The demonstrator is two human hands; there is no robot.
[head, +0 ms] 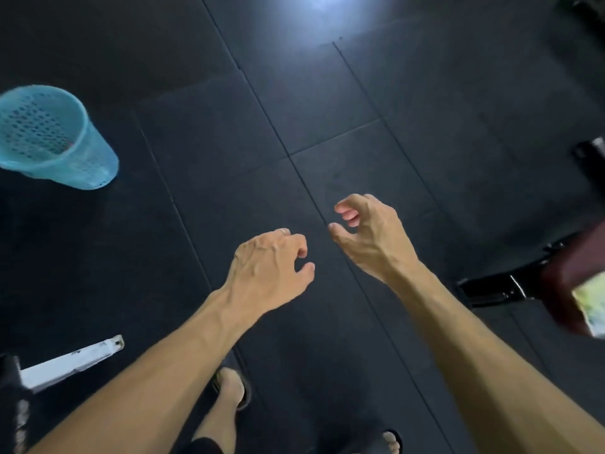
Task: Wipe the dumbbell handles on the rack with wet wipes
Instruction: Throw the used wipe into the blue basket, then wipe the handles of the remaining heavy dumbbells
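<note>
My left hand [270, 265] hangs over the dark floor near the middle of the head view, fingers loosely curled, holding nothing. My right hand [368, 232] is just to its right and slightly farther out, also loosely curled and empty. At the right edge a pack with a green and white label [591, 304], possibly wet wipes, lies on a dark red padded surface [569, 276]. No dumbbell or rack is clearly in view.
A light blue perforated plastic bin [55, 139] stands on the black rubber floor tiles [229, 142] at the left. A white metal bar [70, 363] juts in at the lower left. A glossy black frame part [491, 290] sits under the red pad. My sandalled feet [232, 385] show below.
</note>
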